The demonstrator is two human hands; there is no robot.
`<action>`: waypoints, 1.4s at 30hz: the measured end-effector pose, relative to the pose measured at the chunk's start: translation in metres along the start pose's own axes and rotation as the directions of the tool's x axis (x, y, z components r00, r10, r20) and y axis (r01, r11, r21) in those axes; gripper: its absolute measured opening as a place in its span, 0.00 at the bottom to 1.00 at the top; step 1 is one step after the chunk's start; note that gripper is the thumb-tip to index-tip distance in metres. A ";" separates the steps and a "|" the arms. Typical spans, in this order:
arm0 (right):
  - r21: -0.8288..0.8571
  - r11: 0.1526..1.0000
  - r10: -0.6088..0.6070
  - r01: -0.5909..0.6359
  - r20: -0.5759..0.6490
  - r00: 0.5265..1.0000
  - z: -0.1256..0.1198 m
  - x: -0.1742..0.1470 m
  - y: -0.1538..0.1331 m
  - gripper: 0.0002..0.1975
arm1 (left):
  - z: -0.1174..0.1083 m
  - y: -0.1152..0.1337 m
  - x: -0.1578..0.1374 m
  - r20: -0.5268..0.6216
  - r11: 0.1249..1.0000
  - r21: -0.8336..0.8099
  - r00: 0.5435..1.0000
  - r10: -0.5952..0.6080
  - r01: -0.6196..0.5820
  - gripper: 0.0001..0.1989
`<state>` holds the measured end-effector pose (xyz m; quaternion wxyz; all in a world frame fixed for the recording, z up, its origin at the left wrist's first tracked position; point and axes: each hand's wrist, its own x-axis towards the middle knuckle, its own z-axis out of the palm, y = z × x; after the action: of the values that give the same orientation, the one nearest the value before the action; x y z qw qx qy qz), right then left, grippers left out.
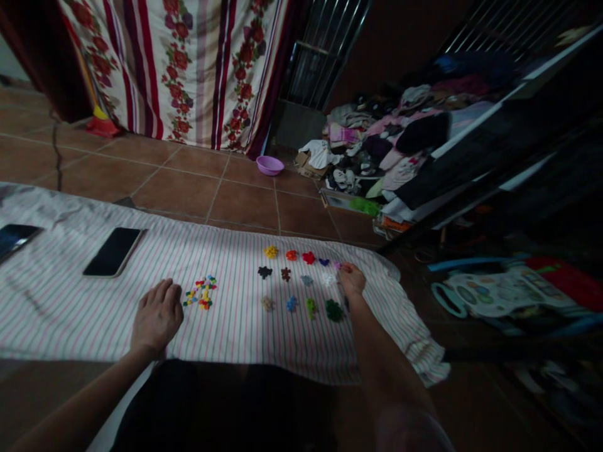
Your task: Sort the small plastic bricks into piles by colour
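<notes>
My left hand (159,314) lies palm down on the striped cloth (230,339), fingers stretched out. Just right of it is a mixed pile of small coloured pieces (204,295). My right hand (352,280) reaches to the far right of the sorted piles, fingertips pinched at a small purple pile (336,265); what they hold is too small to make out. Nearby are a white pile (329,280), a dark blue one (324,262), a red one (308,258) and a dark green one (334,310). Further left sit yellow pieces (271,251) and black pieces (264,272).
A phone (114,252) lies on the cloth at left, with another dark-screened device (16,238) beyond it. On the tiled floor stands a purple basin (270,166) before a flowered curtain (198,75). Clothes are heaped (377,138) at the back right.
</notes>
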<state>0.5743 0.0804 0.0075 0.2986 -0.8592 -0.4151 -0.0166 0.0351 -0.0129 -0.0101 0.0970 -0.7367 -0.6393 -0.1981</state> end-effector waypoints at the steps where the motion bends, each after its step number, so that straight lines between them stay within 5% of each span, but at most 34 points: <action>1: 0.009 1.000 0.002 -0.002 0.003 1.000 -0.001 -0.003 -0.004 0.18 | 0.000 0.000 0.000 -0.002 1.000 0.002 1.000 -0.002 0.002 0.15; 5: 0.131 0.990 -0.052 0.049 0.022 0.998 0.002 -0.021 -0.030 0.18 | -0.002 0.003 0.001 0.004 1.000 0.015 1.000 -0.008 0.008 0.14; 9: 0.328 0.921 -0.233 0.211 0.029 0.972 0.011 -0.058 -0.071 0.17 | -0.003 0.004 0.002 0.010 0.999 0.016 0.999 -0.032 0.031 0.15; 12: 0.494 0.795 -0.417 0.351 0.026 0.908 0.019 -0.102 -0.108 0.17 | -0.004 0.005 0.002 0.022 0.999 0.004 0.999 -0.041 0.041 0.14; 17: 0.661 0.638 -0.617 0.395 0.132 0.776 0.036 -0.194 -0.167 0.15 | -0.004 0.005 0.003 0.033 0.998 -0.002 0.998 -0.058 0.058 0.15; 21: 0.687 0.620 -0.690 0.378 0.250 0.679 0.049 -0.253 -0.196 0.13 | -0.003 0.005 0.003 0.037 0.998 -0.012 0.998 -0.056 0.057 0.14; 26: 0.646 0.631 -0.730 0.430 0.306 0.611 0.057 -0.286 -0.211 0.11 | -0.003 0.006 0.003 0.031 0.996 -0.045 0.997 -0.077 0.078 0.14; 32: 0.593 0.617 -0.754 0.517 0.259 0.604 0.061 -0.298 -0.211 0.13 | -0.005 0.007 0.003 0.037 0.991 -0.096 0.996 -0.086 0.089 0.15; 42: 0.618 0.627 -0.707 0.474 0.195 0.680 0.066 -0.301 -0.206 0.14 | -0.007 0.007 0.003 0.057 0.991 -0.092 0.994 -0.093 0.097 0.15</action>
<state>0.2131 0.0017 -0.0271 0.3989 -0.5355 -0.7219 0.1818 0.0412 -0.0137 -0.0015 0.0358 -0.7141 -0.6659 -0.2132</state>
